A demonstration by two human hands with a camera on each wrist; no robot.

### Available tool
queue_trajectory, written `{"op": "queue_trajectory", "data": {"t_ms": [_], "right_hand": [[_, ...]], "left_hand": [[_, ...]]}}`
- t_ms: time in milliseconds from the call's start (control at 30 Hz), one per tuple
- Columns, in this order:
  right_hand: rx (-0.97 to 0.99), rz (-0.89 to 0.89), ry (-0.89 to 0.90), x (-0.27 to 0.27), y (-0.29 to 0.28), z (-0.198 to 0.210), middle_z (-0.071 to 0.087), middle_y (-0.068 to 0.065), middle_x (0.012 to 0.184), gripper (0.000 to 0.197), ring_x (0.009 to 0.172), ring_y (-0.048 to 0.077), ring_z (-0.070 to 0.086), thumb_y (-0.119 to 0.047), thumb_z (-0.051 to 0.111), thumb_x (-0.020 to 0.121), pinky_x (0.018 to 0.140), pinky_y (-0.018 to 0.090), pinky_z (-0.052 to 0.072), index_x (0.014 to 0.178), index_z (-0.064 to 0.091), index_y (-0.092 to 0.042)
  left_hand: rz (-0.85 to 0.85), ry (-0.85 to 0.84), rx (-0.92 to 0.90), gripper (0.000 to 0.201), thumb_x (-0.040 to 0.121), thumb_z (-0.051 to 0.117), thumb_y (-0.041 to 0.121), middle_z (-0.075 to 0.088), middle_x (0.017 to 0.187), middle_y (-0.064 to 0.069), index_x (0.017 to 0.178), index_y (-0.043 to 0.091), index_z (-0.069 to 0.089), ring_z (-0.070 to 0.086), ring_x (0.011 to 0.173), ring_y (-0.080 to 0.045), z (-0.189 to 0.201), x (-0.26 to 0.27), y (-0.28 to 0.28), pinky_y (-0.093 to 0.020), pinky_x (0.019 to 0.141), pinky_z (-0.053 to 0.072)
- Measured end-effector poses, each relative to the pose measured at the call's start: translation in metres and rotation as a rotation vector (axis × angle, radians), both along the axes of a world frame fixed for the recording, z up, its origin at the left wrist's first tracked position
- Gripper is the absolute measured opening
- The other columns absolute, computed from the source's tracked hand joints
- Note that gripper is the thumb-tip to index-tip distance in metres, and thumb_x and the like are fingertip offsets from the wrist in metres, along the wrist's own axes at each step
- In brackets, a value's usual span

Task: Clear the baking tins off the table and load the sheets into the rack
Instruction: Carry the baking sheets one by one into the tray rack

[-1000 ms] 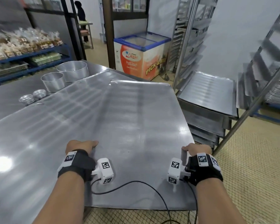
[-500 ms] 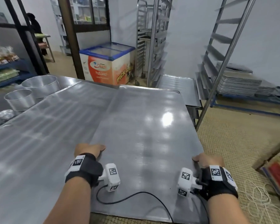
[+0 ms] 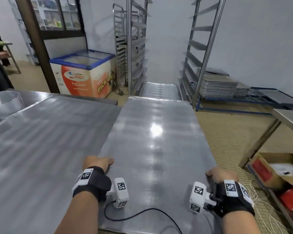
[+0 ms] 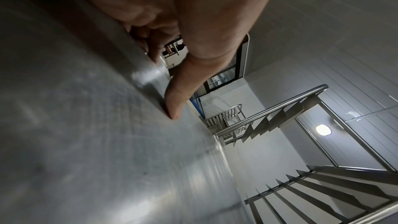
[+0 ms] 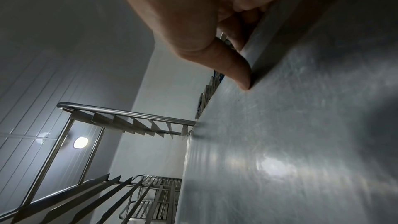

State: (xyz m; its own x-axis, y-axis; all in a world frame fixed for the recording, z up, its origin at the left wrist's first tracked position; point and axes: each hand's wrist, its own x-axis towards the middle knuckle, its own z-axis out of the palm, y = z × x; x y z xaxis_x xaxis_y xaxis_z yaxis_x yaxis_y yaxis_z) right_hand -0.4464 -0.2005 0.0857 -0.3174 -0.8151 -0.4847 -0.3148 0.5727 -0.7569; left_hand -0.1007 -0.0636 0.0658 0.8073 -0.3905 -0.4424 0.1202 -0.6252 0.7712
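We grip the baking sheet [image 3: 156,149] with left hand [image 3: 96,163] and right hand [image 3: 222,174]; rack [image 3: 201,53] at 1 o'clock, counter [image 3: 41,132] at 9.

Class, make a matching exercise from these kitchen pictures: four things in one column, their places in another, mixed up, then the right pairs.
1 baking sheet
2 chest freezer
3 cardboard box
4 stack of trays

a on the floor, far right
b held at its side edges by the left hand and right hand
c on a low blue frame
d beside the dark pillar

Pairs: 1-b, 2-d, 3-a, 4-c
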Motion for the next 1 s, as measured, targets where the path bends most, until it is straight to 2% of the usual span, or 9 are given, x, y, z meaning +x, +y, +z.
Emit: {"op": "queue_trajectory", "data": {"t_ms": [67, 167, 300, 367, 500, 600, 667, 767, 1000], "right_hand": [[0.004, -0.044, -0.042, -0.002, -0.019, -0.006, 0.053, 0.009, 0.068, 0.028, 0.054, 0.02, 0.046, 0.004, 0.074, 0.078, 0.042, 0.031, 0.035, 0.067, 0.049, 0.008], [0.015, -0.053, -0.081, 0.0, -0.049, -0.012, 0.061, 0.015, 0.067, 0.026, 0.055, 0.027, 0.063, 0.006, 0.074, 0.072, 0.052, 0.039, 0.055, 0.064, 0.049, 0.004], [0.044, -0.006, -0.046, 0.007, -0.094, -0.02, 0.053, 0.01, 0.064, 0.019, 0.049, 0.022, 0.05, 0.003, 0.069, 0.075, 0.041, 0.02, 0.041, 0.068, 0.055, -0.006], [0.063, -0.04, -0.008, 0.008, -0.119, -0.021, 0.058, 0.014, 0.065, 0.008, 0.054, 0.02, 0.051, 0.009, 0.068, 0.071, 0.038, 0.016, 0.035, 0.077, 0.065, 0.003], [0.1, 0.019, -0.053, 0.017, -0.158, -0.027, 0.068, 0.02, 0.097, 0.026, 0.078, 0.027, 0.065, -0.002, 0.068, 0.084, 0.04, 0.02, 0.035, 0.105, 0.065, 0.012], [0.069, 0.019, 0.026, 0.021, -0.184, -0.032, 0.064, 0.017, 0.076, 0.016, 0.056, 0.025, 0.054, 0.001, 0.069, 0.082, 0.043, 0.026, 0.03, 0.084, 0.061, 0.015], [0.083, -0.016, 0.033, 0.025, -0.199, -0.034, 0.056, 0.01, 0.063, 0.023, 0.052, 0.022, 0.049, 0.003, 0.069, 0.081, 0.043, 0.027, 0.03, 0.067, 0.051, 0.009], [0.098, 0.016, 0.048, 0.035, -0.219, -0.035, 0.053, 0.008, 0.061, 0.021, 0.052, 0.023, 0.048, 0.003, 0.068, 0.081, 0.043, 0.027, 0.029, 0.068, 0.053, 0.01], [0.123, 0.038, 0.118, 0.071, -0.277, -0.039, 0.051, 0.009, 0.06, 0.032, 0.051, 0.023, 0.047, 0.006, 0.067, 0.083, 0.043, 0.028, 0.032, 0.061, 0.044, 0.006]], "left_hand": [[0.001, 0.004, 0.007, 0.036, 0.069, 0.088, 0.019, 0.067, 0.097, -0.018, 0.084, 0.002, 0.059, 0.068, 0.094, -0.037, -0.005, 0.001, -0.019, -0.042, 0.088, 0.055], [-0.001, -0.002, 0.024, 0.044, 0.067, 0.09, 0.021, 0.07, 0.103, -0.02, 0.094, -0.002, 0.063, 0.068, 0.092, -0.038, -0.009, 0.003, -0.05, -0.045, 0.089, 0.055], [-0.017, -0.009, 0.059, 0.054, 0.071, 0.088, 0.021, 0.068, 0.109, -0.022, 0.109, -0.006, 0.062, 0.066, 0.096, -0.039, -0.017, 0.008, -0.096, -0.044, 0.087, 0.055], [-0.014, -0.012, 0.065, 0.047, 0.073, 0.086, 0.02, 0.068, 0.106, -0.021, 0.104, -0.004, 0.061, 0.066, 0.095, -0.039, -0.022, 0.01, -0.117, -0.043, 0.085, 0.055], [-0.012, -0.032, 0.107, 0.043, 0.074, 0.085, 0.02, 0.066, 0.109, -0.022, 0.096, -0.002, 0.056, 0.065, 0.099, -0.039, -0.028, 0.013, -0.153, -0.043, 0.089, 0.054], [-0.04, -0.046, 0.166, 0.052, 0.076, 0.084, 0.025, 0.065, 0.117, -0.024, 0.11, -0.006, 0.059, 0.063, 0.103, -0.039, -0.032, 0.02, -0.177, -0.039, 0.085, 0.052], [-0.043, -0.047, 0.178, 0.049, 0.076, 0.084, 0.028, 0.065, 0.114, -0.023, 0.104, -0.003, 0.059, 0.063, 0.1, -0.039, -0.034, 0.026, -0.191, -0.04, 0.086, 0.053], [-0.06, -0.051, 0.19, 0.047, 0.077, 0.083, 0.032, 0.064, 0.109, -0.021, 0.099, 0.001, 0.055, 0.062, 0.095, -0.037, -0.038, 0.039, -0.213, -0.04, 0.086, 0.053], [-0.027, -0.016, 0.165, 0.07, 0.073, 0.086, 0.027, 0.064, 0.119, -0.022, 0.128, -0.002, 0.055, 0.063, 0.101, -0.039, -0.052, 0.082, -0.277, -0.043, 0.093, 0.053]]}}
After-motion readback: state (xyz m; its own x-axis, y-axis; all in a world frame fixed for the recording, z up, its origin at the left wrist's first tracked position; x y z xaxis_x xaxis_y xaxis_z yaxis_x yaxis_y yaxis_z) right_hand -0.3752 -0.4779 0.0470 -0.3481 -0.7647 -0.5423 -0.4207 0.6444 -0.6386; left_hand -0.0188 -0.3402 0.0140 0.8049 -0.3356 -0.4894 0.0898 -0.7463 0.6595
